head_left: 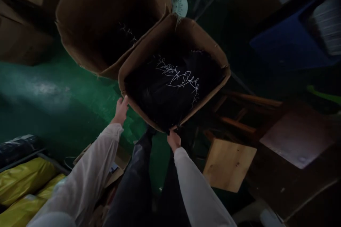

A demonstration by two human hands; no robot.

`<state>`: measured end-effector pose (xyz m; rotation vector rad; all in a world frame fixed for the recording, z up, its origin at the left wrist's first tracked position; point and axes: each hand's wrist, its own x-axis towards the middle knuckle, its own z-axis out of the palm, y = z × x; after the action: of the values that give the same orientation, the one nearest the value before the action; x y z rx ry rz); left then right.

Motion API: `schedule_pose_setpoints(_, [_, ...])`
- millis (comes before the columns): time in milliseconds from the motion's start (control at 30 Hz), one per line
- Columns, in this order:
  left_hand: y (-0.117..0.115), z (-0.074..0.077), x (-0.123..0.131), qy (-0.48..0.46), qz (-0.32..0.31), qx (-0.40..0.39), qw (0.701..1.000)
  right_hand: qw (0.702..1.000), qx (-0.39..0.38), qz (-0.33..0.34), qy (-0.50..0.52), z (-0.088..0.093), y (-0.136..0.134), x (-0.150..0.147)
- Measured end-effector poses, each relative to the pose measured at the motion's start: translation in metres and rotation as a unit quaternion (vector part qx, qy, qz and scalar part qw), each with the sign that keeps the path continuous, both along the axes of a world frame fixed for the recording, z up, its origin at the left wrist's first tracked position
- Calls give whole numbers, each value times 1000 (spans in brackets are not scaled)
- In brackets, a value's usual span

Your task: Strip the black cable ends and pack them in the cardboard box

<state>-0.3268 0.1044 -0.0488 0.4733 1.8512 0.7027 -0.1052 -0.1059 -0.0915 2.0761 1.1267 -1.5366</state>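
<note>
A large open cardboard box (141, 110) stands in front of me, filled with dark cloth-like material (157, 95) and loops of thin white string (183, 78). My left hand (122, 110) is at the box's left corner, fingertips against the outside just below the rim. At the near corner, my right hand (174, 139) is closed on the box's rim, its fingers partly hidden by the edge. Whether the left fingers grip the cardboard or only rest on it is hard to see.
A second deep cardboard box (87, 60) touches the first at the back left. To the right are a wooden stool (230, 165), a wooden frame (239, 124) and a blue bin (287, 39). Yellow sacks (26, 181) lie at lower left on the green floor (53, 88) side.
</note>
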Motion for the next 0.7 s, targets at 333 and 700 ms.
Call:
schedule_pose_setpoints(333, [-155, 11, -5, -46, -53, -180, 981, 993, -79, -64, -66, -20, -7, -17])
schedule_pose_setpoints(700, [-157, 6, 10, -26, -91, -174, 980, 966, 124, -222, -52, 5, 32, 74])
